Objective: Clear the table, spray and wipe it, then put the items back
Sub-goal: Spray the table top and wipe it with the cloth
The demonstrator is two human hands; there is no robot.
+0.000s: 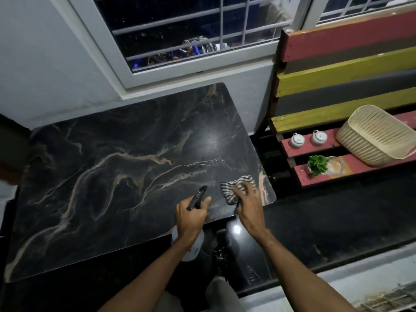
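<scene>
Clutching spray bottle: left grip curled round | right grip flat, pressing cloth

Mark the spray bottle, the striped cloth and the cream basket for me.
spray bottle point(199, 197): head view, on its black trigger head.
striped cloth point(234, 183): head view, on its uncovered far fold.
cream basket point(373, 140): head view, on its slatted side wall.

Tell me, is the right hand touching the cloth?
Touching. In the head view the right hand lies on the cloth, fingers spread over its stripes, pressing it to the table.
</scene>
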